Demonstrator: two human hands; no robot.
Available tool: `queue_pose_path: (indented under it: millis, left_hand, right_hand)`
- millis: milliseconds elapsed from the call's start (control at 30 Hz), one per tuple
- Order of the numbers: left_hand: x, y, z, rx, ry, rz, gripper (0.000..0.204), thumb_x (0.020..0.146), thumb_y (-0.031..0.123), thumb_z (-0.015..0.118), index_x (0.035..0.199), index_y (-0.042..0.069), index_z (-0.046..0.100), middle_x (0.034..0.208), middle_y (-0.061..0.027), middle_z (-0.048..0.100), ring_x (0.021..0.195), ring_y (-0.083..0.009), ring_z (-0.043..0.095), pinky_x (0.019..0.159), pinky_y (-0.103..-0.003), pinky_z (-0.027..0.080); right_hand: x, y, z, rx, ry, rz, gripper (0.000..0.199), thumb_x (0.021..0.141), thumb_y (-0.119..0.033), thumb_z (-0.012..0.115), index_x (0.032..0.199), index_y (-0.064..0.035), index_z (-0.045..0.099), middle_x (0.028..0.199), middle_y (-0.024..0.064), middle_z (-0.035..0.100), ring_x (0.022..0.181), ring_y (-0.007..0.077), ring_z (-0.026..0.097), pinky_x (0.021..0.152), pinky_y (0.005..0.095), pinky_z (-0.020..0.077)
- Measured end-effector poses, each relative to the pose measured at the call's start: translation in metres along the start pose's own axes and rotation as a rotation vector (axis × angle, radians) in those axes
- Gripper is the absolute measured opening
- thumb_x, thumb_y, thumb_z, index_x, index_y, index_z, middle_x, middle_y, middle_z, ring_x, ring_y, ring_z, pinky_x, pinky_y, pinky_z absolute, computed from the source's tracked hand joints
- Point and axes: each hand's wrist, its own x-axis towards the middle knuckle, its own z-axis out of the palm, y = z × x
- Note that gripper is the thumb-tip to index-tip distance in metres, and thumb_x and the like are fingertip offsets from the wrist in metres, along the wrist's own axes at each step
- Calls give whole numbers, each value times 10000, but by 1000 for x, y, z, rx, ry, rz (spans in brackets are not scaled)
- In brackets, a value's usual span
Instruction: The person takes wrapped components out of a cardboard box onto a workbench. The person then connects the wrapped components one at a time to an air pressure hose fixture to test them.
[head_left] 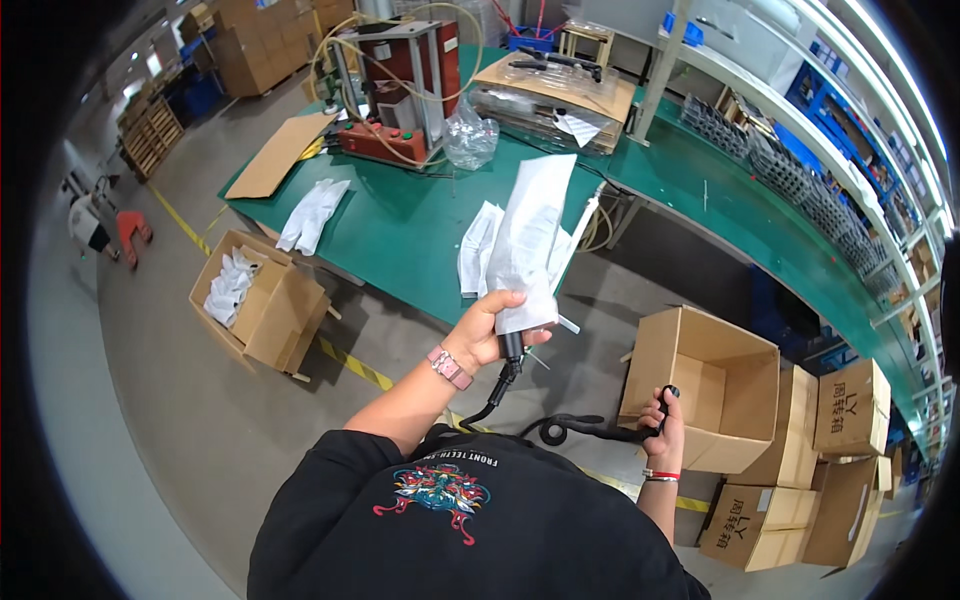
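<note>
My left hand (482,332) is closed round a white sleeve-like bag (535,225), which stands up in front of my chest. A black corded handle (511,347) sticks out of the bag's lower end; what the bag hides cannot be made out. From that handle a black cord (570,424) loops across to my right side. My right hand (661,428) is closed on the cord's far end, where a black piece (671,391) shows above the fingers. Behind the held bag, another white bag (478,250) lies at the edge of the green table (400,230).
White bags (313,215) lie on the table's left, above a carton (265,330) with more bags. A red machine (395,90) and stacked cardboard (550,95) stand at the back. An open carton (700,385) is on the right, beside several boxes (850,405).
</note>
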Motion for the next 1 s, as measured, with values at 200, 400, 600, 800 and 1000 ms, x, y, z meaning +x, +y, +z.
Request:
queue_pose_path:
  millis: [200, 400, 600, 800, 1000]
  left_hand:
    - [-24, -3, -28, -123, -17, -165, 442, 752, 95, 589, 1137, -72, 450, 982, -189, 574, 853, -296, 594, 742, -424, 531]
    - [-73, -58, -40, 191, -4, -543, 326, 756, 105, 584, 1026, -65, 518, 872, -169, 602, 704, -252, 599, 600, -320, 478]
    - [-111, 13, -52, 3, 214, -437, 272, 773, 97, 569, 996, -50, 514, 784, -130, 581, 540, -170, 498, 460, -239, 395]
    - [-138, 127, -101, -150, 686, -109, 235, 762, 71, 582, 944, -35, 477, 704, -121, 532, 524, -174, 495, 468, -234, 427]
    - [-144, 152, -151, -396, 572, -140, 227, 785, 98, 551, 975, -4, 482, 696, -98, 522, 520, -132, 445, 412, -193, 342]
  right_hand:
    - [8, 31, 51, -201, 27, 4, 120, 847, -168, 565, 887, -60, 532, 707, 45, 525, 448, 32, 399, 375, 134, 342]
    - [28, 54, 80, -286, 56, 29, 151, 848, -169, 559, 934, -49, 530, 797, 90, 588, 455, 36, 398, 379, 133, 331]
    - [34, 25, 67, -159, 88, 36, 161, 836, -163, 575, 892, -23, 518, 793, 71, 598, 456, 31, 428, 374, 127, 351]
    - [29, 27, 70, -239, 124, -83, 149, 836, -161, 572, 884, -34, 511, 774, 52, 582, 463, 29, 429, 370, 131, 349]
    - [38, 76, 106, -304, 160, -120, 135, 840, -150, 564, 906, -58, 490, 780, 60, 566, 468, 29, 409, 368, 135, 327]
